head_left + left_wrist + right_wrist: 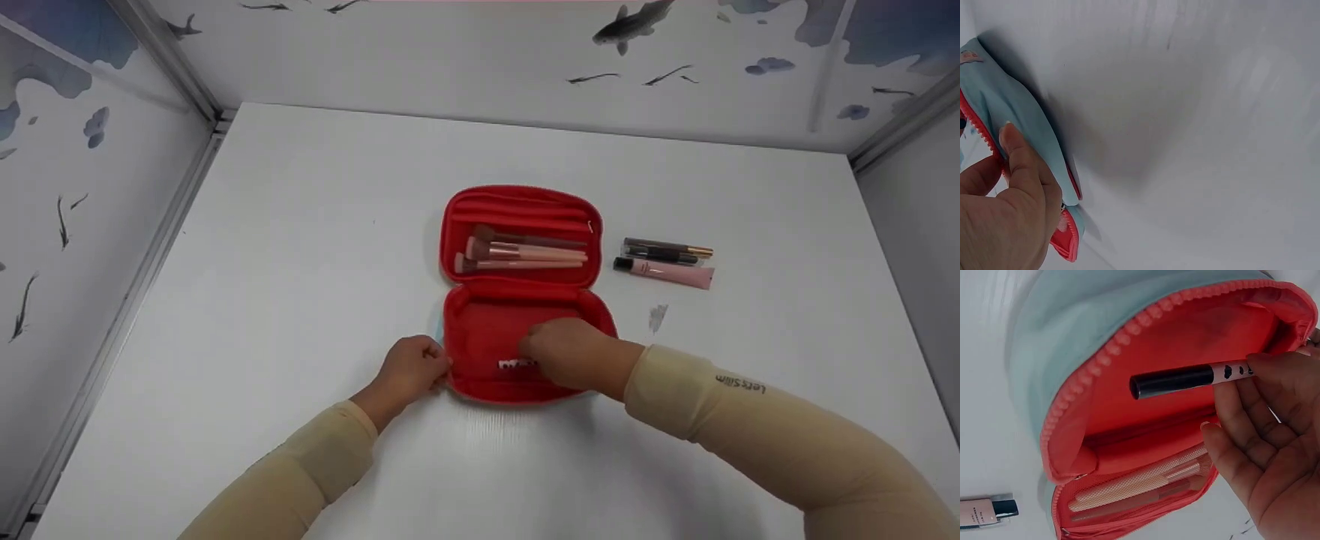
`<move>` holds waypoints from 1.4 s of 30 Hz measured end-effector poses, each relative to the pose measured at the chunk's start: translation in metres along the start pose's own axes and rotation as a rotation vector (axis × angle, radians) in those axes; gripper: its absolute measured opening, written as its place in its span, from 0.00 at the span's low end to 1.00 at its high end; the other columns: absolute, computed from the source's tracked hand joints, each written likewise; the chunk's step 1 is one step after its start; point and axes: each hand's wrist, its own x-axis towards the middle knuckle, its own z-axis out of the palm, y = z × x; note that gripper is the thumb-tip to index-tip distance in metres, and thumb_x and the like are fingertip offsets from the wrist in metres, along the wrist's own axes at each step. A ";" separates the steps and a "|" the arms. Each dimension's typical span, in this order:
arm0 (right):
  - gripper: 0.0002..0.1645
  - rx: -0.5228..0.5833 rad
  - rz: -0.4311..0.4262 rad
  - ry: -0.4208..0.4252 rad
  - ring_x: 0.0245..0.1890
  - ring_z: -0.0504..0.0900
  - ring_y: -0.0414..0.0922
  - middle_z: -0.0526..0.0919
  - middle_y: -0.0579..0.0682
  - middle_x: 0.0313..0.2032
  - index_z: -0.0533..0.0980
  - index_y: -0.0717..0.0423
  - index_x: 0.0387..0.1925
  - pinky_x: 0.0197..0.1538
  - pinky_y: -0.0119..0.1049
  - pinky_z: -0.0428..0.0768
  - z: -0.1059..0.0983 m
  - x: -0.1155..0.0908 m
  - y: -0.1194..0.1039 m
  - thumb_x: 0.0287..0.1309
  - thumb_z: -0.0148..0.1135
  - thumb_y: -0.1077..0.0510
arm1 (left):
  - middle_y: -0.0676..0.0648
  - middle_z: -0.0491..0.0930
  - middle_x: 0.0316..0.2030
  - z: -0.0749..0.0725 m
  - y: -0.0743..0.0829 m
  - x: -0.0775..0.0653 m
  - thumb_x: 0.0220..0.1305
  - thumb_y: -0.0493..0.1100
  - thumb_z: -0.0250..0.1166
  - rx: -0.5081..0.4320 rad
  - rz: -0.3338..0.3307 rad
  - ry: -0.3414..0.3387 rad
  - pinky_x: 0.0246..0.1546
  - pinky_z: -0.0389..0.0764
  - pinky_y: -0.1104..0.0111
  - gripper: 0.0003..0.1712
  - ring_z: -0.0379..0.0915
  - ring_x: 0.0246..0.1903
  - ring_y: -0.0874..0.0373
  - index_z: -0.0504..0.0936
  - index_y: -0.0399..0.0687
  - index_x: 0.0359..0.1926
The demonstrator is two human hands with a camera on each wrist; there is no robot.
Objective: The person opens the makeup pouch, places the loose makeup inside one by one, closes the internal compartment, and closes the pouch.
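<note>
A makeup bag [480,322], red inside and pale blue outside, lies unzipped and folded open on the table. My left hand [411,367] pinches the zipper edge at its left side, thumb against fingers in the left wrist view. Over the lower compartment, my right hand [568,349] holds a slim cosmetic tube [1176,381] with a black cap and a pale, black-spotted body. The right wrist view shows thumb and fingers gripping its pale end, cap pointing away from the palm. Several makeup brushes [525,253] lie behind mesh in the lid.
Right of the bag lie a pink squeeze tube [671,273] with a black cap and slim dark cosmetic tubes [660,247]. A grey smudge [658,317] marks the white table [315,225] nearby. Patterned wall panels [450,60] enclose the back and sides.
</note>
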 end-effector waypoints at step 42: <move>0.25 0.002 0.075 -0.142 0.36 0.77 0.44 0.80 0.45 0.30 0.81 0.49 0.49 0.49 0.41 0.81 0.019 0.020 -0.009 0.45 0.76 0.59 | 0.47 0.79 0.24 0.001 -0.001 0.001 0.65 0.36 0.57 0.032 -0.012 0.006 0.26 0.75 0.72 0.05 0.74 0.26 0.57 0.76 0.41 0.32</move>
